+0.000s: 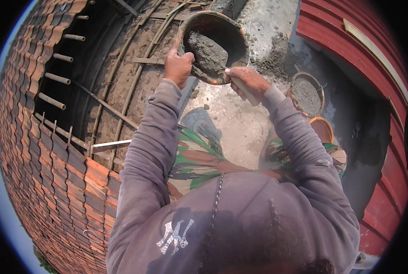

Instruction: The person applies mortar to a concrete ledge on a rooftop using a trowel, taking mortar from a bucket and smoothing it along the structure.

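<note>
Left hand [179,68] is up just shy of 12 o'clock, clamped on the near-left side of a round bucket [235,39], thumb over the rim. Clock's centred on the view btw.

> And the other one?

Right hand [250,81], 1 o'clock. Fingers wrapped round the handle of a trowel [249,97], thumb up by the neck. The blade end points toward 11 and sits inside the bucket mouth, with a fat lump of grey mix [207,51] on it. Can't make out much of the actual metal under that.

> So where's the bucket exactly?

Dead on 12, between the two hands, dark inside with grey smears round the rim.

> Anything else lying about?

Yep. Spilled grey muck [278,57] between 1 and 2, then a second bucket [307,95] full of grey stuff at 2, and an orange tub [322,129] just beside it at 3, partly behind the right sleeve [300,128]. Red metal sheeting [391,192] curves down from 1 to 4, clay roof tiles [53,178] run from 7 to 10, and long poles [126,98] cross the dirt around 10.
</note>
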Action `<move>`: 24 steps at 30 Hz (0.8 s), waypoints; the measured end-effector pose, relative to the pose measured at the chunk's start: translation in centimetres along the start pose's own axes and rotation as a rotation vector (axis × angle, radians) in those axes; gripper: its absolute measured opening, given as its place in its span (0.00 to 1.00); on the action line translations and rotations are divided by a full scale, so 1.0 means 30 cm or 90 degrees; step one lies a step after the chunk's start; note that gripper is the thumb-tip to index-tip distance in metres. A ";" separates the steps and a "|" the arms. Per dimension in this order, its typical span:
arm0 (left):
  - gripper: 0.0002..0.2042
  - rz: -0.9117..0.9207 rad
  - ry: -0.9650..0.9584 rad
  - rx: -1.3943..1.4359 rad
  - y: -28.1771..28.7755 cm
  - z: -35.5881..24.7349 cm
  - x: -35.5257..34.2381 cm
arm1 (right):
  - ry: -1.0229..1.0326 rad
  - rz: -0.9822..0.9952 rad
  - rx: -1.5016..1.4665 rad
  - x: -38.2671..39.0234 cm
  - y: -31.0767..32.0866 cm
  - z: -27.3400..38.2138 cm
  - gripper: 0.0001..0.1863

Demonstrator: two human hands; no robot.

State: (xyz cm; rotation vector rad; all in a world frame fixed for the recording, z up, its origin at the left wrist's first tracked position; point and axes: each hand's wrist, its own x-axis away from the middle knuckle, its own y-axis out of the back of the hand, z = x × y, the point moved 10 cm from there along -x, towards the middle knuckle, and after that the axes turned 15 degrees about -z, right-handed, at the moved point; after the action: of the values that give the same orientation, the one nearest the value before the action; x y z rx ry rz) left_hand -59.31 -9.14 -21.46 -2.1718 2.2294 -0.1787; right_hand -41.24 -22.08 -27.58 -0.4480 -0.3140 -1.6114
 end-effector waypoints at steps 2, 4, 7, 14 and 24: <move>0.27 -0.017 -0.021 0.000 0.006 -0.004 -0.029 | -0.014 -0.010 -0.031 -0.015 0.003 0.024 0.18; 0.30 -0.053 0.001 0.003 0.028 0.030 -0.043 | -0.037 -0.015 -0.063 -0.027 -0.005 0.025 0.18; 0.33 -0.097 -0.024 0.016 0.086 0.034 -0.095 | -0.104 -0.025 -0.101 -0.054 -0.026 -0.009 0.18; 0.26 -0.272 0.020 0.028 0.282 -0.032 -0.147 | 0.033 -0.027 -0.389 -0.089 0.216 0.143 0.20; 0.34 -0.453 -0.072 0.019 0.549 -0.146 -0.105 | 0.328 -0.917 -0.113 -0.241 0.762 0.050 0.27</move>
State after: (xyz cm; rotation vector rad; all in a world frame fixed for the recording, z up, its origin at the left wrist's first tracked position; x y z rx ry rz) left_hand -76.03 -5.35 -18.94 -2.7667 1.3020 -0.0915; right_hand -18.00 -17.12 -31.08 0.1882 -0.0559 -3.0824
